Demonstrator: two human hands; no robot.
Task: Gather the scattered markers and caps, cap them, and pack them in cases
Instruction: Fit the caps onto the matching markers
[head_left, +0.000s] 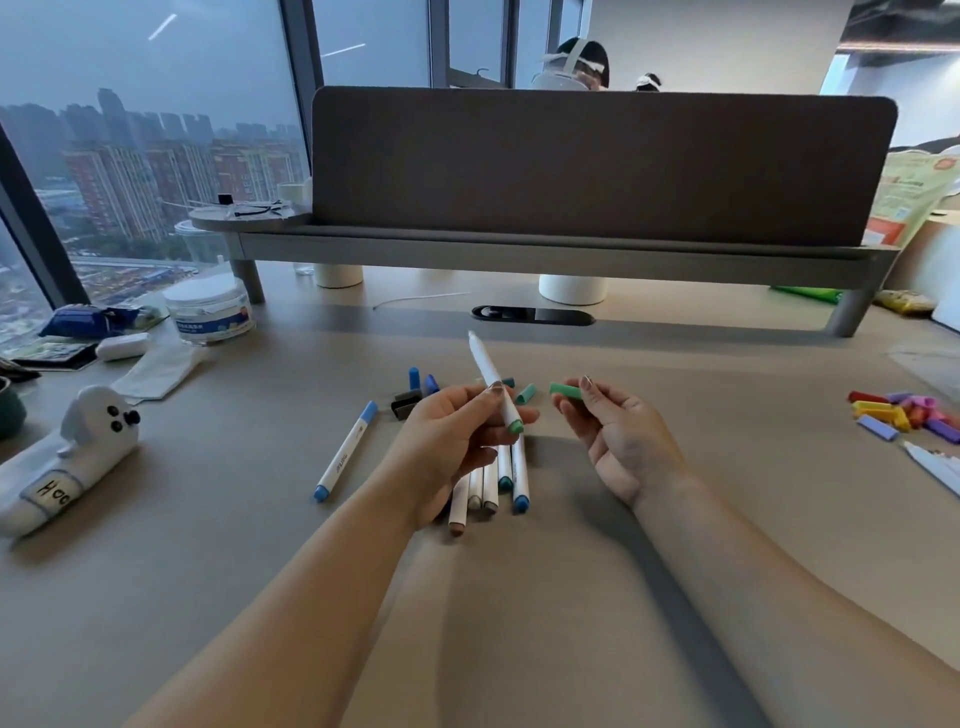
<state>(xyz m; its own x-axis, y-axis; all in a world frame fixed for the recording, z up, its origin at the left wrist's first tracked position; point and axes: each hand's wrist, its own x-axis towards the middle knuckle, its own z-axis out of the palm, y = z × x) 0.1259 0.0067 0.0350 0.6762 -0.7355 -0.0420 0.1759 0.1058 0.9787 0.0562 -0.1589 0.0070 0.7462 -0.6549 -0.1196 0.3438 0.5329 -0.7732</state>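
At frame centre, my left hand (457, 436) held a marker (492, 382) over a bundle of markers (493, 483) on the desk (208, 519), my right hand (621, 441) a cap (565, 389) beside it. Behind them lay loose caps (422, 387); a case (62, 467) sat far left, more caps (904, 413) far right.

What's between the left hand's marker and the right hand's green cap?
Head view: only a loose teal cap on the desk shows between marker and green cap.
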